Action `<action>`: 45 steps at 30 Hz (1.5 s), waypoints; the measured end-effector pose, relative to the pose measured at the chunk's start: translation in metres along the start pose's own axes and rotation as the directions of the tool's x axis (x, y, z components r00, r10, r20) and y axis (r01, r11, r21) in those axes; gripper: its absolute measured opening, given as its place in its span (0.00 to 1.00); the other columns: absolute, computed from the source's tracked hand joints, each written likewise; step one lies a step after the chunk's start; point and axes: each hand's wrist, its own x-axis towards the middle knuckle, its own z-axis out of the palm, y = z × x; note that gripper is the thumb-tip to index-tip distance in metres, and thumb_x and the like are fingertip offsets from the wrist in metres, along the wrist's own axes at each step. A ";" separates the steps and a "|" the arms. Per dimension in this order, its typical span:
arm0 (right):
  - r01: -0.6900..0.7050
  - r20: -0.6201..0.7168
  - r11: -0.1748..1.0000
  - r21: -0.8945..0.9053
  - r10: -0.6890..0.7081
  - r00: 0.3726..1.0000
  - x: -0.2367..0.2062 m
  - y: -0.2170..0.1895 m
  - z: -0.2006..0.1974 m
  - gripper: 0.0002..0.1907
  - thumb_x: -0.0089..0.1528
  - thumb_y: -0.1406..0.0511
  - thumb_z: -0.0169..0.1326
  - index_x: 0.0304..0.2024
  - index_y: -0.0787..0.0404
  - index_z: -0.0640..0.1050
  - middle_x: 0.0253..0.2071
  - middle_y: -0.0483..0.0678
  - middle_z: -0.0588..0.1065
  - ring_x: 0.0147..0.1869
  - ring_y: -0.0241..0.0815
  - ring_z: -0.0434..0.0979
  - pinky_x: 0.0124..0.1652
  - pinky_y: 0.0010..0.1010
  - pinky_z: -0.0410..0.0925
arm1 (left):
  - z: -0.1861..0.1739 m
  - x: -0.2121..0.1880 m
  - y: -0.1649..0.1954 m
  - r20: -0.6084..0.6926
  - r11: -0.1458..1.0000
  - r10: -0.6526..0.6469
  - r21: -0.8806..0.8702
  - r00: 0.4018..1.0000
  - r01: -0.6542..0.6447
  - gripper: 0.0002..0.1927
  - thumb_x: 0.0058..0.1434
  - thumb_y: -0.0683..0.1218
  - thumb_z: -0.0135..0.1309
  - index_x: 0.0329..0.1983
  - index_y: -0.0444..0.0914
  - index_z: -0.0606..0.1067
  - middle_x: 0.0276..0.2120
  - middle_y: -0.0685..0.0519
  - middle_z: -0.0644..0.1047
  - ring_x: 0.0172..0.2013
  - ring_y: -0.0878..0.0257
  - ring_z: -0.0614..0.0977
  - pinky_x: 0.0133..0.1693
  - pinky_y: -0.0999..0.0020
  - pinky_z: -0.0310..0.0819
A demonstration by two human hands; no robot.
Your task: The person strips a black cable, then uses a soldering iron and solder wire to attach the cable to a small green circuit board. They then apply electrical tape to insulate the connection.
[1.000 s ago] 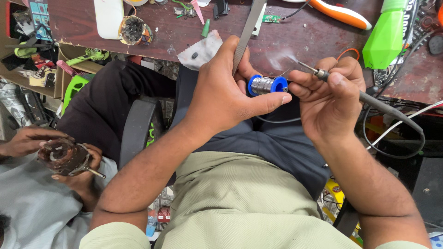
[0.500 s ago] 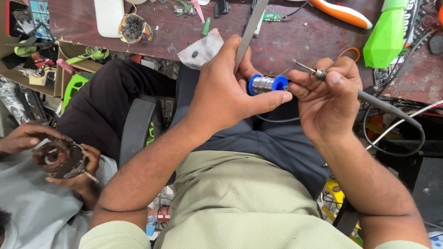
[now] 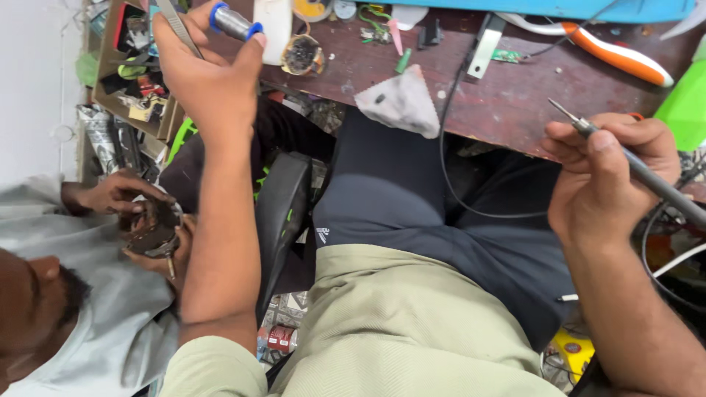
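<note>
Two hands parted, solder and iron now well apart

Head view: left hand (image 3: 209, 77) has swung up and out over the bench (image 3: 515, 103), grip clenched on the blue solder spool (image 3: 235, 22). Right hand (image 3: 607, 180) has dropped back right, grip closed around the soldering iron (image 3: 636, 165), tip up and free. A second ago both met at centre. Judged: joint work paused. Co-worker's hands (image 3: 118, 195) hold a dark round part (image 3: 154, 228), lower left.

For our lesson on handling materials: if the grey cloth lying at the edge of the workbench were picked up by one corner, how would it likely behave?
The grey cloth would probably hang limp, since it lies creased and already droops over the workbench edge. It looks thin, so likely light. A push would probably crumple it or slide it off.
</note>
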 end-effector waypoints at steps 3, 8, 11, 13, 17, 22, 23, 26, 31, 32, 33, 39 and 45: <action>0.017 -0.002 0.999 -0.044 -0.018 1.000 0.003 0.000 0.004 0.09 0.76 0.73 0.57 0.47 0.66 0.69 0.41 0.55 0.73 0.47 0.54 0.84 0.49 0.42 0.80 | -0.005 0.012 -0.014 -0.010 0.988 -0.102 -0.120 0.995 0.100 0.32 0.60 0.32 0.77 0.51 0.36 0.63 0.46 0.56 0.76 0.27 0.75 0.66 0.32 0.79 0.64; -0.013 -0.035 0.998 -0.057 0.011 0.999 0.004 0.000 0.011 0.07 0.74 0.75 0.56 0.45 0.67 0.70 0.42 0.56 0.74 0.46 0.54 0.84 0.48 0.42 0.80 | -0.005 0.022 -0.012 0.055 0.966 -0.179 -0.180 0.982 0.186 0.35 0.56 0.34 0.80 0.52 0.36 0.63 0.59 0.50 0.80 0.30 0.75 0.69 0.34 0.78 0.68; 0.004 -0.033 0.999 -0.043 -0.006 0.999 0.006 0.000 0.012 0.06 0.73 0.76 0.56 0.44 0.67 0.71 0.43 0.56 0.75 0.46 0.52 0.84 0.46 0.40 0.80 | -0.002 0.021 -0.010 0.063 0.941 -0.213 -0.257 0.975 0.222 0.37 0.56 0.34 0.81 0.57 0.36 0.65 0.59 0.47 0.78 0.35 0.73 0.74 0.37 0.78 0.71; 0.020 -0.035 0.999 -0.046 -0.022 0.999 0.008 -0.001 0.010 0.06 0.72 0.76 0.56 0.45 0.66 0.71 0.44 0.55 0.75 0.46 0.51 0.84 0.46 0.39 0.80 | -0.001 0.019 -0.011 0.019 0.940 -0.283 -0.191 0.959 0.281 0.36 0.51 0.36 0.78 0.54 0.39 0.64 0.57 0.46 0.76 0.38 0.75 0.75 0.37 0.81 0.71; 0.045 -0.030 0.997 -0.064 -0.047 0.998 0.013 -0.001 0.006 0.06 0.73 0.76 0.56 0.45 0.66 0.71 0.44 0.55 0.76 0.47 0.50 0.84 0.49 0.38 0.79 | -0.002 0.014 -0.014 0.080 0.909 -0.219 -0.345 0.972 0.233 0.31 0.61 0.35 0.72 0.52 0.38 0.60 0.61 0.39 0.77 0.37 0.68 0.78 0.39 0.76 0.74; 0.069 0.001 0.994 -0.084 -0.069 0.998 0.015 -0.001 0.004 0.06 0.74 0.75 0.57 0.45 0.67 0.72 0.44 0.55 0.75 0.47 0.50 0.84 0.51 0.39 0.79 | -0.004 0.014 -0.019 0.071 0.896 -0.261 -0.352 0.963 0.269 0.31 0.67 0.38 0.75 0.51 0.38 0.60 0.57 0.39 0.78 0.33 0.66 0.80 0.37 0.73 0.80; 0.068 -0.003 0.994 -0.086 -0.068 0.998 0.015 0.000 0.004 0.06 0.74 0.75 0.57 0.45 0.67 0.72 0.44 0.55 0.75 0.46 0.50 0.84 0.50 0.39 0.80 | -0.004 0.013 -0.022 0.061 0.895 -0.274 -0.350 0.960 0.277 0.30 0.68 0.39 0.75 0.51 0.37 0.60 0.56 0.40 0.78 0.33 0.66 0.81 0.37 0.73 0.80; 0.063 -0.008 0.994 -0.093 -0.064 0.998 0.015 0.001 0.003 0.06 0.73 0.75 0.57 0.45 0.67 0.72 0.44 0.55 0.75 0.46 0.50 0.84 0.49 0.38 0.80 | -0.003 0.010 -0.032 -0.018 0.889 -0.315 -0.355 0.949 0.289 0.26 0.71 0.46 0.71 0.54 0.37 0.62 0.49 0.46 0.76 0.33 0.66 0.83 0.31 0.72 0.76; 0.052 -0.010 0.994 -0.091 -0.053 0.999 0.016 0.000 0.003 0.06 0.74 0.75 0.57 0.46 0.67 0.71 0.44 0.55 0.75 0.47 0.50 0.84 0.50 0.38 0.80 | -0.017 0.008 -0.044 -0.178 0.751 -0.426 -0.616 0.887 0.237 0.25 0.71 0.58 0.53 0.44 0.29 0.70 0.31 0.48 0.72 0.20 0.62 0.71 0.21 0.65 0.65; 0.054 -0.014 0.994 -0.096 -0.056 0.998 0.015 0.000 0.005 0.06 0.74 0.75 0.56 0.45 0.66 0.71 0.44 0.55 0.75 0.47 0.50 0.84 0.49 0.38 0.80 | -0.019 0.005 -0.042 -0.195 0.731 -0.362 -0.667 0.911 0.148 0.22 0.73 0.57 0.51 0.46 0.30 0.68 0.34 0.47 0.72 0.22 0.60 0.71 0.24 0.64 0.64; 0.063 -0.014 0.992 -0.111 -0.064 0.998 0.015 -0.001 0.006 0.06 0.74 0.76 0.56 0.45 0.66 0.71 0.44 0.55 0.75 0.47 0.50 0.84 0.49 0.38 0.80 | -0.023 -0.002 -0.034 -0.214 0.698 -0.298 -0.713 0.930 0.060 0.20 0.75 0.55 0.50 0.47 0.31 0.67 0.37 0.46 0.72 0.24 0.58 0.71 0.26 0.62 0.64; 0.112 -0.007 0.912 -0.395 -0.125 0.992 0.021 -0.010 0.020 0.07 0.70 0.77 0.56 0.45 0.66 0.70 0.46 0.52 0.74 0.43 0.46 0.84 0.47 0.35 0.80 | 0.044 -0.067 0.033 -0.230 0.835 -0.022 -0.539 0.973 -0.109 0.15 0.82 0.54 0.46 0.53 0.37 0.66 0.46 0.47 0.75 0.41 0.59 0.77 0.44 0.68 0.70; 0.104 0.002 0.840 -0.532 -0.122 0.993 0.037 -0.015 0.027 0.08 0.73 0.78 0.57 0.49 0.68 0.70 0.46 0.52 0.74 0.44 0.43 0.83 0.49 0.31 0.80 | 0.120 -0.083 0.053 0.393 0.431 -0.177 -0.793 0.902 0.430 0.14 0.81 0.48 0.48 0.60 0.40 0.58 0.47 0.40 0.80 0.45 0.53 0.87 0.46 0.62 0.87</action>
